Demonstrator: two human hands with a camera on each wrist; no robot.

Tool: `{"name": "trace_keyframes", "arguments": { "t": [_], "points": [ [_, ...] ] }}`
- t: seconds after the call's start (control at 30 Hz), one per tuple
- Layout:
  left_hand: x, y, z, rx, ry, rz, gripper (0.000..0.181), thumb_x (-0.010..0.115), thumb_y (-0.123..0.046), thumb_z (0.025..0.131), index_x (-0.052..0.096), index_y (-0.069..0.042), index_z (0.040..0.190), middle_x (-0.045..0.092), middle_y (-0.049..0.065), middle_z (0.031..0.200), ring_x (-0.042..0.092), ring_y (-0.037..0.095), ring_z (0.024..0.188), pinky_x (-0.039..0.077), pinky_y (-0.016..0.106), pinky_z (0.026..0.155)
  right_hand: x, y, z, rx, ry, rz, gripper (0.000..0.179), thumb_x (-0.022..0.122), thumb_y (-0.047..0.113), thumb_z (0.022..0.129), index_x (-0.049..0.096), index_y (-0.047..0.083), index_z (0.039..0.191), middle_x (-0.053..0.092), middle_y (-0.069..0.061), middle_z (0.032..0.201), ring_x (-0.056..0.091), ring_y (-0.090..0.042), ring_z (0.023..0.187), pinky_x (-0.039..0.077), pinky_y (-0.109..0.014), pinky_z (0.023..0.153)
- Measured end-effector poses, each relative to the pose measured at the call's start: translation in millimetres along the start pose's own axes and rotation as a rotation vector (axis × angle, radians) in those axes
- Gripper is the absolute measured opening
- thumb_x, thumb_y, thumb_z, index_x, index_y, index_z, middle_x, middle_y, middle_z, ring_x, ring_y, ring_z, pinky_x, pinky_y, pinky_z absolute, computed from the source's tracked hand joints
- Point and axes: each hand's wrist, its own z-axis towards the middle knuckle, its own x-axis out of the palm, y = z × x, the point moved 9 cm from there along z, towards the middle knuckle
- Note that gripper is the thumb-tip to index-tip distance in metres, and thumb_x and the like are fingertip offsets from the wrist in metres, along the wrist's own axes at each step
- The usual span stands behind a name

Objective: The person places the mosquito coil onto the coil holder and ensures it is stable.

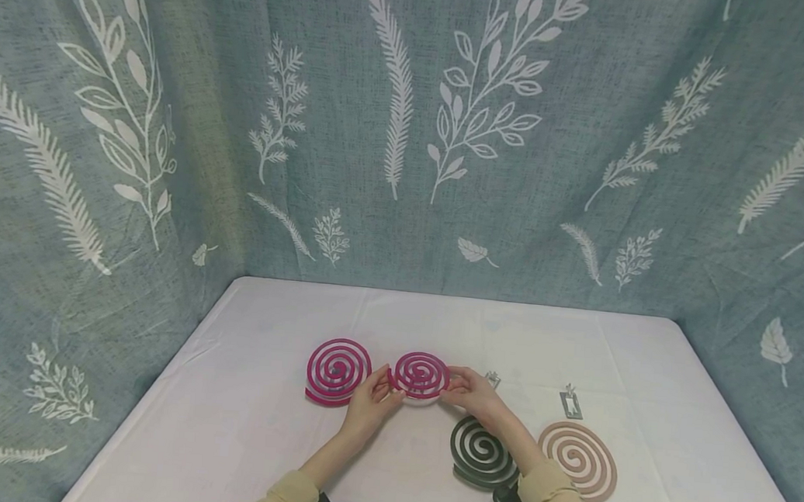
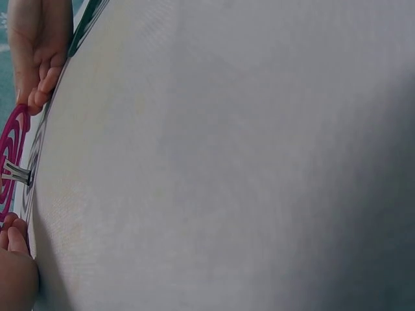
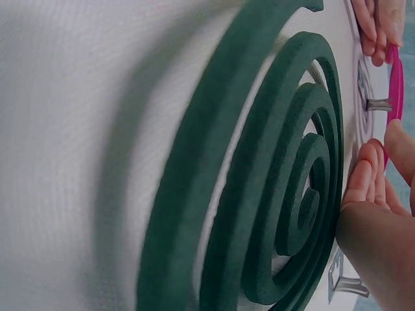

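Observation:
A magenta mosquito coil (image 1: pixel 420 374) is held nearly flat over the table between both hands. My left hand (image 1: pixel 368 410) pinches its left edge, and my right hand (image 1: pixel 479 400) pinches the right edge. Under its middle, a small metal coil stand (image 2: pixel 17 173) shows in the left wrist view, rising from the table to the coil. Just left of my left hand lies a second magenta coil (image 1: pixel 339 369), its lower right edge partly behind the fingers. Below my right forearm sits a dark green coil (image 3: pixel 259 162), large in the right wrist view.
A tan coil (image 1: pixel 573 459) lies at the right, partly behind the right forearm. Beyond it stands a metal stand (image 1: pixel 564 402), and another metal stand (image 1: pixel 493 379) shows past the right hand. White cloth (image 1: pixel 172 437) covers the table; a leaf-patterned blue-green curtain (image 1: pixel 402 243) surrounds it.

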Motion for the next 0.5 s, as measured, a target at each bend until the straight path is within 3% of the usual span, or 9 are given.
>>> {"name": "trace_keyframes", "arguments": {
  "t": [0.3, 0.5],
  "points": [
    [-0.2, -3.8, -1.0, 0.014, -0.001, 0.013, 0.064, 0.067, -0.013, 0.088, 0.036, 0.012, 0.138, 0.05, 0.03, 0.13, 0.049, 0.042, 0.123, 0.044, 0.036, 0.102, -0.4, 0.7, -1.7, 0.002, -0.007, -0.004, 0.056, 0.068, 0.01, 0.085, 0.046, 0.0, 0.136, 0.059, -0.006, 0.094, 0.056, -0.012, 0.083, 0.05, -0.025, 0.076],
    [-0.3, -25.9, -9.9, 0.016, 0.011, -0.01, 0.06, 0.064, -0.004, 0.088, 0.035, 0.017, 0.136, 0.048, 0.035, 0.128, 0.048, 0.046, 0.123, 0.042, 0.042, 0.103, -0.2, 0.5, -0.8, -0.007, -0.01, 0.008, 0.056, 0.068, 0.008, 0.085, 0.046, -0.001, 0.136, 0.059, -0.006, 0.092, 0.056, -0.012, 0.082, 0.05, -0.025, 0.075]
  ]
}}
